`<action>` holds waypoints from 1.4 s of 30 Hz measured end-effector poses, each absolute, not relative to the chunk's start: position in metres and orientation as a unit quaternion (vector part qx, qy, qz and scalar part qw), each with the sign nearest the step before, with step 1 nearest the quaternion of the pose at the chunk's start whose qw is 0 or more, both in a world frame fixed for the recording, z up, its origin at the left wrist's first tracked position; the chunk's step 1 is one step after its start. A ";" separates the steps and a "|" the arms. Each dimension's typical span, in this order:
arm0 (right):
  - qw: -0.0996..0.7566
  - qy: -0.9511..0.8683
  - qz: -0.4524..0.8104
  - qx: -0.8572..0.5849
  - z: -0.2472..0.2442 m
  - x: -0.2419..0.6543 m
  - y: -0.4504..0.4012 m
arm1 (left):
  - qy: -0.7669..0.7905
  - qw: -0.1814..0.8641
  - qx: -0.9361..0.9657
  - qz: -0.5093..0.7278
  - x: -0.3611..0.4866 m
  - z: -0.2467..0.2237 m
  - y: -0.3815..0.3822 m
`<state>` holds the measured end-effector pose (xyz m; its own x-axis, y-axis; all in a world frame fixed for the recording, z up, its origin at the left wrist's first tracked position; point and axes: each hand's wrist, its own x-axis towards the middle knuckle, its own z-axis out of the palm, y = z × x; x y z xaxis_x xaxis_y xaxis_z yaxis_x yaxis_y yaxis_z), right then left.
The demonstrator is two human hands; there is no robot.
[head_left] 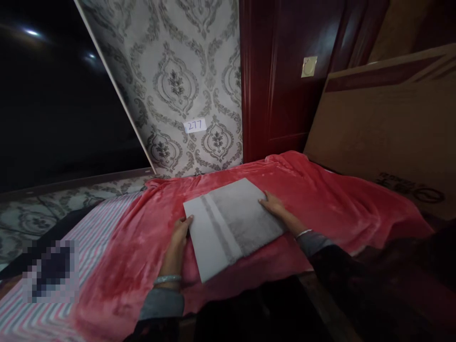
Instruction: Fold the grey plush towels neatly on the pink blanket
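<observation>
A flat rectangular grey panel, with a lighter band and stripe toward its left side, is held at a slant over a red plush blanket. My left hand grips its left edge, the thumb on top and the other fingers mostly hidden beneath. On the opposite side, my right hand holds the upper right edge, its fingertips at the rim. Whether the panel's underside touches the blanket cannot be made out.
Striped cloth lies left of the blanket. A large black screen stands at the left. Behind are patterned wallpaper with a paper label reading 277 and a dark red door. A big cardboard box leans at the right.
</observation>
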<state>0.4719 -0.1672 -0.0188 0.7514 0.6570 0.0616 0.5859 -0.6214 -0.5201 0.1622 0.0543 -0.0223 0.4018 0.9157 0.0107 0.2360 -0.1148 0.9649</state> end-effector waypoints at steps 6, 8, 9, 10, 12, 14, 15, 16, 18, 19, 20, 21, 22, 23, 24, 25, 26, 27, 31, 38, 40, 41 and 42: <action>0.307 -0.342 0.126 -0.879 -0.013 0.498 -0.148 | 0.458 0.576 0.610 0.295 0.173 -0.018 0.054; 0.316 -0.325 0.133 -0.881 -0.014 0.499 -0.142 | 0.451 0.557 0.627 0.306 0.177 -0.017 0.051; 0.321 -0.318 0.133 -0.882 -0.014 0.499 -0.139 | 0.451 0.542 0.634 0.319 0.179 -0.017 0.049; 0.327 -0.311 0.130 -0.883 -0.014 0.498 -0.137 | 0.451 0.523 0.641 0.335 0.180 -0.016 0.047; 0.339 -0.303 0.117 -0.883 -0.012 0.496 -0.135 | 0.447 0.490 0.658 0.357 0.182 -0.012 0.047; 0.349 -0.298 0.094 -0.884 -0.005 0.496 -0.135 | 0.437 0.473 0.674 0.362 0.184 -0.002 0.051; 0.352 -0.296 0.083 -0.884 -0.001 0.497 -0.135 | 0.433 0.466 0.684 0.358 0.185 0.005 0.055; 0.352 -0.295 0.073 -0.885 0.004 0.499 -0.136 | 0.434 0.448 0.699 0.349 0.187 0.012 0.059; 0.348 -0.293 0.061 -0.888 0.012 0.500 -0.137 | 0.457 0.381 0.732 0.332 0.192 0.027 0.067; 0.346 -0.293 0.059 -0.889 0.014 0.498 -0.138 | 0.474 0.341 0.742 0.329 0.195 0.033 0.069; 0.341 -0.295 0.053 -0.891 0.013 0.495 -0.139 | 0.488 0.295 0.752 0.330 0.199 0.036 0.068; 0.332 -0.306 0.037 -0.892 0.011 0.489 -0.139 | 0.495 0.248 0.765 0.330 0.204 0.037 0.065; 0.315 -0.328 0.013 -0.891 0.006 0.482 -0.140 | 0.490 0.201 0.784 0.324 0.209 0.035 0.060; 0.288 -0.361 -0.015 -0.887 -0.001 0.473 -0.141 | 0.476 0.155 0.811 0.304 0.214 0.031 0.052; 0.254 -0.400 -0.042 -0.880 -0.009 0.463 -0.142 | 0.454 0.103 0.843 0.268 0.219 0.024 0.042; 0.214 -0.438 -0.062 -0.871 -0.019 0.454 -0.143 | 0.432 0.062 0.872 0.222 0.222 0.015 0.032; 0.176 -0.469 -0.072 -0.863 -0.028 0.445 -0.144 | 0.415 0.034 0.892 0.177 0.225 0.006 0.023; 0.146 -0.487 -0.072 -0.858 -0.036 0.438 -0.145 | 0.405 0.017 0.903 0.143 0.227 -0.002 0.014; 0.096 -0.488 -0.071 -0.865 -0.050 0.427 -0.148 | 0.404 -0.017 0.910 0.093 0.227 -0.018 -0.001; 0.079 -0.486 -0.072 -0.867 -0.036 0.425 -0.151 | 0.421 -0.012 0.904 0.078 0.224 -0.013 -0.001; 0.079 -0.487 -0.072 -0.867 -0.036 0.423 -0.152 | 0.432 -0.006 0.899 0.071 0.222 -0.015 -0.005; 0.079 -0.487 -0.071 -0.867 -0.036 0.423 -0.152 | 0.436 -0.003 0.897 0.069 0.221 -0.016 -0.007; 0.080 -0.486 -0.072 -0.867 -0.037 0.422 -0.152 | 0.438 -0.002 0.896 0.068 0.219 -0.017 -0.009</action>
<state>0.4224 -0.1515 -0.0366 0.5167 0.8321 0.2016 0.8549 -0.5143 -0.0685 0.2195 -0.0088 -0.0166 0.6072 0.7847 0.1243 0.7853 -0.6166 0.0564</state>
